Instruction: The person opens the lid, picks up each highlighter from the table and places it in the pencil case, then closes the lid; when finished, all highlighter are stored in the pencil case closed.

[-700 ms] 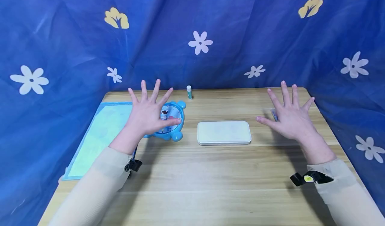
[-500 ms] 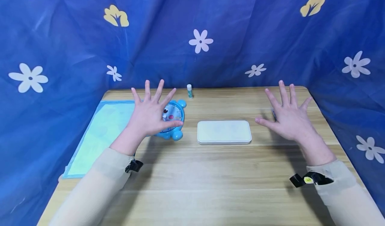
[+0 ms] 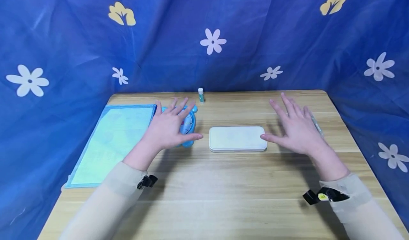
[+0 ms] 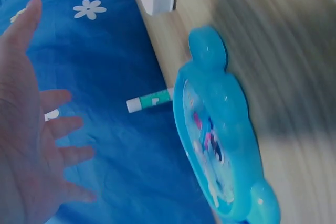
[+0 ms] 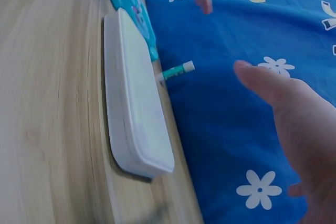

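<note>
My left hand [image 3: 167, 128] hovers with spread fingers over a blue animal-shaped toy clock [image 3: 189, 125], hiding much of its face in the head view. The left wrist view shows the clock's thick blue rim [image 4: 236, 108] apart from the palm. Between the hands lies a white, round-cornered flat case [image 3: 237, 138], lid closed. To its right my right hand [image 3: 295, 131] is held above the table, fingers spread and empty; the thumb tip overlaps the case's right end in the head view. In the right wrist view the case [image 5: 142, 98] stands apart from that thumb.
A blue-edged mesh pouch [image 3: 118, 140] lies at the table's left. A small glue stick [image 3: 201, 95] stands upright near the back edge. Partly behind the right hand lies a slim pen-like item [image 3: 317, 125]. Blue flowered cloth [image 3: 243, 37] hangs behind the wooden table [image 3: 223, 204].
Both hands have come inward toward the white case, and their fingers have tipped lower. More of the pouch and the pen-like item now shows; the objects stay in place.
</note>
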{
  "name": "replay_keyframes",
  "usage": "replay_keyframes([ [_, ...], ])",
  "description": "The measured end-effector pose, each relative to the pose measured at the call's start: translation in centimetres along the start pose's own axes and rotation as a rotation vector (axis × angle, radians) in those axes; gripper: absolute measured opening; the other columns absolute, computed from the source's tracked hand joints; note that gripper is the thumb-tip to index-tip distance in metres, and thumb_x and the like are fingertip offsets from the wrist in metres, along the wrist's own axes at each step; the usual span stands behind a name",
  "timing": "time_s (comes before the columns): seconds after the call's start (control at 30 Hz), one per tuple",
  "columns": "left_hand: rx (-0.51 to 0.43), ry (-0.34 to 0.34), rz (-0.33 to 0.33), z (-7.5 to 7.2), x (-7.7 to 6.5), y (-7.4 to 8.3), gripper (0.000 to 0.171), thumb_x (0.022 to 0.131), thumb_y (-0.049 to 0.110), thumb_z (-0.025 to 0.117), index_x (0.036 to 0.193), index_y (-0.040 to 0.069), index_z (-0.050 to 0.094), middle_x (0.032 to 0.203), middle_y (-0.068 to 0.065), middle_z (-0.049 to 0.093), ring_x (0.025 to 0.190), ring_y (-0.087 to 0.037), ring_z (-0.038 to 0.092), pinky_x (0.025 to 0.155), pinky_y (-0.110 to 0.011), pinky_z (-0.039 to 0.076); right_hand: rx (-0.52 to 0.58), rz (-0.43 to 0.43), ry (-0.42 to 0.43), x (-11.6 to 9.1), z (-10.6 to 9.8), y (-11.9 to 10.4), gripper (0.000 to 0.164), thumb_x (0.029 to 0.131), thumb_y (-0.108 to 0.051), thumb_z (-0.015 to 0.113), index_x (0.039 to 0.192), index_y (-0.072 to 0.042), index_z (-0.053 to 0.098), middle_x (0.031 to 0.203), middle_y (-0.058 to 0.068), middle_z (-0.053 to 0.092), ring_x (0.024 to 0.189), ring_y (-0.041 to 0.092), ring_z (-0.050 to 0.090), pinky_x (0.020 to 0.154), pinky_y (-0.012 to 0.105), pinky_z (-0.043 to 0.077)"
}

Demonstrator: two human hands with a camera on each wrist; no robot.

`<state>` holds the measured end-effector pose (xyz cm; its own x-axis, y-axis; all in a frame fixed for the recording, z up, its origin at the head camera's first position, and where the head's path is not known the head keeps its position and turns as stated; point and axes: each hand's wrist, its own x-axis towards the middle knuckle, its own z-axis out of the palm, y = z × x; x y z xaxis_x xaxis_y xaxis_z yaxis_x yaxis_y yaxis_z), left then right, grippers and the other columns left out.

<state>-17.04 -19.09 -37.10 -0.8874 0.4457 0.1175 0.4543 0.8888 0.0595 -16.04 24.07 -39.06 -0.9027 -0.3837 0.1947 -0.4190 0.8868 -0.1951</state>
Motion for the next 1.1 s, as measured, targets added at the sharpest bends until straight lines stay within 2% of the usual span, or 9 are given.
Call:
replay_keyframes([
  [0.1, -0.110, 0.008, 0.006, 0.4, -0.2, 0.4, 0.105, 0.083, 0.092, 0.053, 0.160, 0.021, 0.050, 0.163, -0.007, 0.048, 0.141, -0.035, 0.053, 0.112, -0.069, 0.038, 0.093, -0.033, 0.016, 0.0, 0.4, -0.3, 0.114, 0.082, -0.077, 0.075, 0.170, -0.023, 0.026, 0.175, 0.014, 0.018, 0.151, 0.050, 0.031, 0.110, 0.080, 0.026],
  [0.2, -0.238, 0.036, 0.015, 1.0, -0.3, 0.8, 0.090, 0.087, 0.080, 0.065, 0.150, 0.017, 0.063, 0.149, -0.006, 0.063, 0.124, -0.032, 0.066, 0.095, -0.056, 0.055, 0.207, -0.055, 0.035, 0.0, 0.7, -0.4, 0.109, 0.083, -0.066, 0.081, 0.168, -0.021, 0.031, 0.172, 0.012, 0.028, 0.150, 0.044, 0.035, 0.112, 0.073, 0.032],
  [0.27, -0.330, 0.044, 0.012, 1.4, -0.3, 1.0, 0.081, 0.088, 0.072, 0.072, 0.145, 0.014, 0.068, 0.142, -0.006, 0.068, 0.118, -0.029, 0.069, 0.088, -0.051, 0.059, 0.291, -0.062, 0.041, 0.1, 0.9, -0.5, 0.106, 0.085, -0.057, 0.085, 0.168, -0.018, 0.031, 0.170, 0.012, 0.031, 0.152, 0.039, 0.033, 0.115, 0.069, 0.033],
  [0.37, -0.499, 0.034, -0.019, 2.1, -0.2, 1.1, 0.075, 0.090, 0.061, 0.079, 0.146, 0.012, 0.066, 0.141, -0.006, 0.068, 0.124, -0.029, 0.067, 0.098, -0.052, 0.056, 0.409, -0.061, 0.044, 0.1, 1.1, -0.5, 0.102, 0.087, -0.044, 0.088, 0.167, -0.015, 0.032, 0.168, 0.011, 0.035, 0.154, 0.035, 0.032, 0.117, 0.065, 0.033],
  [0.53, -0.735, 0.003, -0.092, 3.4, -0.2, 1.7, 0.087, 0.088, 0.054, 0.085, 0.157, 0.014, 0.052, 0.151, -0.006, 0.060, 0.133, -0.030, 0.060, 0.109, -0.051, 0.049, 0.513, -0.072, 0.055, 0.1, 1.5, -0.4, 0.095, 0.087, -0.033, 0.091, 0.164, -0.013, 0.039, 0.166, 0.009, 0.039, 0.152, 0.034, 0.035, 0.116, 0.065, 0.034],
  [0.73, -0.786, -0.018, -0.087, 5.1, -0.2, 2.6, 0.096, 0.082, 0.048, 0.092, 0.158, 0.010, 0.048, 0.152, -0.015, 0.058, 0.139, -0.031, 0.055, 0.118, -0.054, 0.038, 0.596, -0.090, 0.027, 0.3, 2.4, -0.5, 0.092, 0.086, -0.029, 0.091, 0.162, -0.014, 0.043, 0.166, 0.006, 0.039, 0.153, 0.032, 0.034, 0.117, 0.064, 0.033],
  [0.87, -0.794, -0.058, -0.092, 6.2, -0.2, 3.1, 0.102, 0.079, 0.046, 0.094, 0.159, 0.006, 0.046, 0.155, -0.014, 0.055, 0.143, -0.030, 0.051, 0.120, -0.050, 0.036, 0.627, -0.104, 0.013, 0.5, 3.0, -0.7, 0.092, 0.085, -0.028, 0.093, 0.162, -0.016, 0.044, 0.165, 0.006, 0.040, 0.153, 0.031, 0.034, 0.118, 0.063, 0.032],
  [0.93, -0.776, -0.068, -0.094, 6.7, -0.2, 3.3, 0.105, 0.077, 0.046, 0.096, 0.159, 0.004, 0.046, 0.157, -0.014, 0.052, 0.145, -0.031, 0.049, 0.118, -0.047, 0.039, 0.628, -0.113, 0.007, 0.6, 3.4, -0.9, 0.091, 0.084, -0.029, 0.093, 0.161, -0.015, 0.045, 0.165, 0.007, 0.041, 0.152, 0.032, 0.035, 0.118, 0.063, 0.032],
  [1.1, -0.701, -0.065, -0.117, 8.1, 0.0, 4.3, 0.110, 0.073, 0.050, 0.097, 0.159, 0.003, 0.046, 0.161, -0.015, 0.048, 0.148, -0.032, 0.045, 0.121, -0.045, 0.035, 0.597, -0.123, -0.031, 0.8, 4.4, -1.3, 0.089, 0.084, -0.037, 0.092, 0.159, -0.013, 0.049, 0.164, 0.006, 0.043, 0.151, 0.032, 0.038, 0.119, 0.060, 0.033],
])
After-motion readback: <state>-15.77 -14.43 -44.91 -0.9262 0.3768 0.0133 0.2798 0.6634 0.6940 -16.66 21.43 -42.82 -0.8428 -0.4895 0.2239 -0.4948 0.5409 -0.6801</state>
